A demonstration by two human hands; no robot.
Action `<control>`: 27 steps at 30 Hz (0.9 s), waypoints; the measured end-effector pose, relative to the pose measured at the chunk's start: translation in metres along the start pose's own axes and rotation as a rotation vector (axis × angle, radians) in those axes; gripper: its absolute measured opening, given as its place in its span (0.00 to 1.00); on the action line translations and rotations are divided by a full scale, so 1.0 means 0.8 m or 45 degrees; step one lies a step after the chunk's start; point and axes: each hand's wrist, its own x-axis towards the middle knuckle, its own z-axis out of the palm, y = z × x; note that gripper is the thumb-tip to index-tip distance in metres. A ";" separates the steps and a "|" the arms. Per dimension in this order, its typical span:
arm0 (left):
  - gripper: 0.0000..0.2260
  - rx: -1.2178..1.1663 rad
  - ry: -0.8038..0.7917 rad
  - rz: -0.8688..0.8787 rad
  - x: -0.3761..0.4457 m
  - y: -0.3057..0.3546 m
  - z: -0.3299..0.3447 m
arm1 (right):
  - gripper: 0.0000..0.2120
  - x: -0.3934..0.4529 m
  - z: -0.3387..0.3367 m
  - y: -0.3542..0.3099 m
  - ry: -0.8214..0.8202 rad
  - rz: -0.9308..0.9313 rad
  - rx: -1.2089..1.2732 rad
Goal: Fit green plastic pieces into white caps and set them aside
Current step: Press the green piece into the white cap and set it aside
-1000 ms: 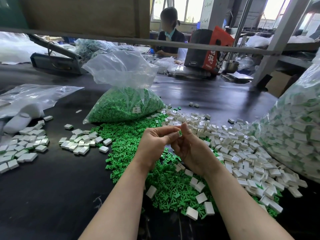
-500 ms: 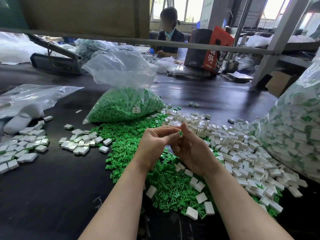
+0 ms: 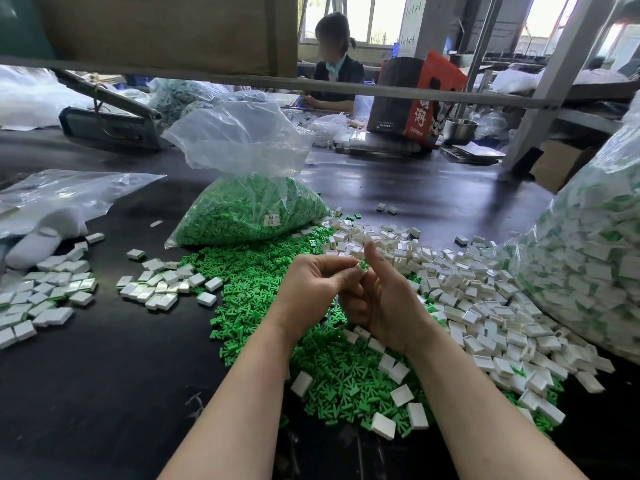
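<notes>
Head view: a dark worktop (image 3: 104, 393) in a workshop with windows at 12 o'clock. At centre, the left hand (image 3: 311, 289) and right hand (image 3: 388, 306) together pinch a white cap (image 3: 358, 268) with a green piece (image 3: 363, 264). Loose green pieces (image 3: 329, 375) lie beneath; loose caps (image 3: 485, 306) at 3 o'clock, finished caps (image 3: 156, 289) at 9 o'clock, a clear bag (image 3: 249, 209) at 12.

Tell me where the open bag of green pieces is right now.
In the head view, the bag of green pieces stands left of centre on the black table, beyond both hands, its base touching the loose green pile.
</notes>
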 end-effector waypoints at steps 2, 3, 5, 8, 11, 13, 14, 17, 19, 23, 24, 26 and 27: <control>0.11 -0.024 0.024 -0.006 0.000 0.000 0.004 | 0.27 0.000 0.000 0.001 0.026 -0.007 0.031; 0.12 -0.037 0.037 -0.015 0.000 0.000 0.005 | 0.27 0.000 0.000 0.001 0.033 -0.012 0.045; 0.11 -0.063 0.054 -0.036 0.000 -0.001 0.006 | 0.26 0.000 0.000 0.001 0.028 -0.026 0.064; 0.13 -0.099 0.057 -0.046 0.002 -0.003 0.006 | 0.25 0.000 0.000 0.002 0.015 -0.036 0.073; 0.14 -0.126 0.064 -0.050 0.002 -0.005 0.005 | 0.25 0.000 0.000 0.003 0.000 -0.042 0.088; 0.13 -0.136 0.067 -0.050 0.004 -0.006 0.005 | 0.25 -0.001 0.000 0.003 -0.011 -0.047 0.091; 0.13 -0.135 0.066 -0.047 0.004 -0.007 0.005 | 0.25 -0.001 0.001 0.003 -0.014 -0.048 0.089; 0.14 -0.103 0.054 -0.027 0.006 -0.009 0.005 | 0.25 -0.002 0.002 0.003 -0.002 -0.043 0.073; 0.12 -0.073 0.075 -0.012 0.006 -0.011 0.005 | 0.26 -0.002 0.003 0.003 0.023 -0.054 0.037; 0.09 -0.011 0.100 -0.015 0.006 -0.012 0.006 | 0.24 -0.003 0.005 0.002 0.027 -0.094 -0.063; 0.09 0.002 0.102 -0.014 0.006 -0.011 0.007 | 0.23 -0.003 0.006 0.002 0.022 -0.103 -0.075; 0.07 0.012 0.123 -0.012 0.006 -0.010 0.009 | 0.21 -0.003 0.008 0.002 0.011 -0.136 -0.082; 0.06 0.012 0.137 -0.012 0.006 -0.010 0.010 | 0.19 -0.002 0.009 0.003 0.008 -0.156 -0.084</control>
